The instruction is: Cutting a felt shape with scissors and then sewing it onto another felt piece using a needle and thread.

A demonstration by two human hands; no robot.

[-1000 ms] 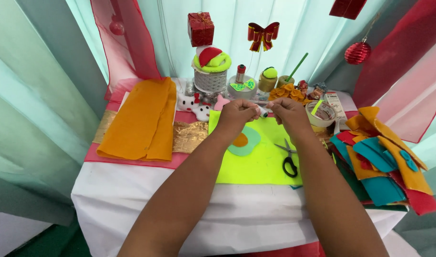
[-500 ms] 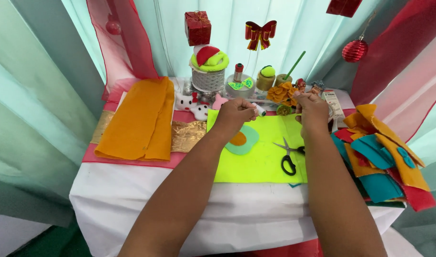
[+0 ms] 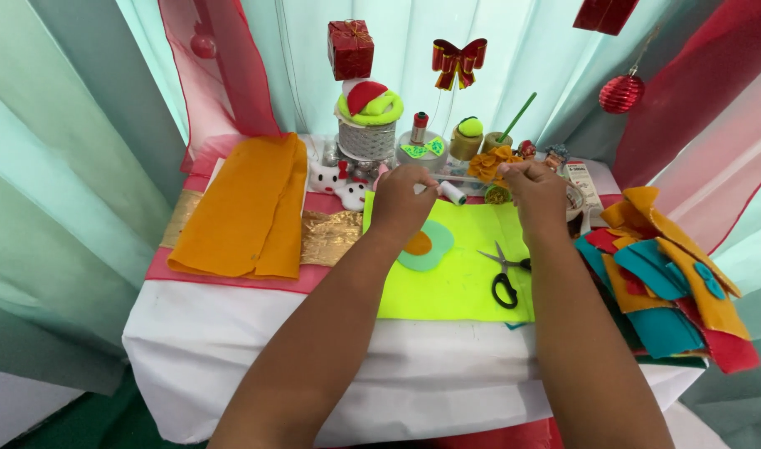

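White thread spool [image 3: 453,193] sits pinched at the fingertips of the left hand [image 3: 402,202], raised just above the far edge of the lime-green felt sheet [image 3: 463,266]. From the head camera it looks small, light and hard, likely to roll if let go, so its ends seem the surest places to hold; any thread off it would be thin and limp, and none can be made out. The left hand is curled narrow around the spool. The right hand [image 3: 536,188] is closed tight, thumb against fingers, well apart from the spool; whether it nips a thread end cannot be told. Black-handled scissors [image 3: 503,274] lie on the felt beside a teal and orange felt cutout [image 3: 424,245]
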